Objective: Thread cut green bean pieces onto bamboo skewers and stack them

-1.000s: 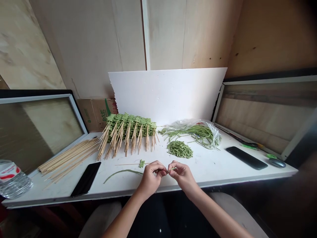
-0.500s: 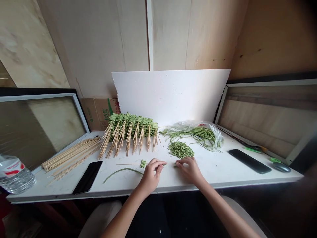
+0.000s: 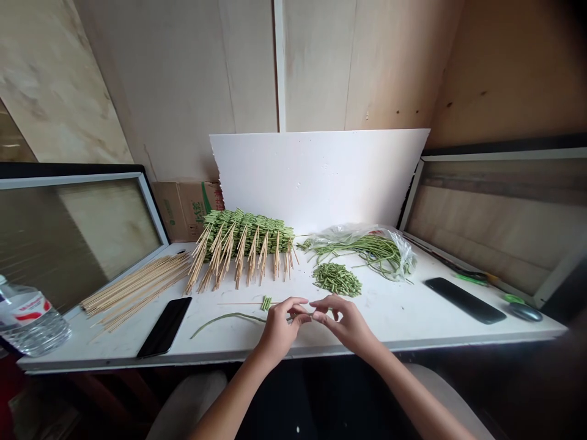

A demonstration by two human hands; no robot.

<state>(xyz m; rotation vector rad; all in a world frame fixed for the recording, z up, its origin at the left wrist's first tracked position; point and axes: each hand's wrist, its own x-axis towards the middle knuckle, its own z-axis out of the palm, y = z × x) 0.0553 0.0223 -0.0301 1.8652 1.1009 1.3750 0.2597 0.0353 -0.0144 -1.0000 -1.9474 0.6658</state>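
"Right hand (image 3: pixel 345 318) shifts left from its earlier position and meets the left hand (image 3: pixel 279 329). Where is the green bean (image 3: pixel 238 315)?"

"Both hands' fingertips pinch its right end; the remainder extends leftward past the left hand along the tabletop (image 3: pixel 394 321)."

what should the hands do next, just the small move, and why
Probably snap a short piece off the long bean: the left hand seems to hold it, the right hand appears to pinch its end, and a pile of short pieces lies just beyond.
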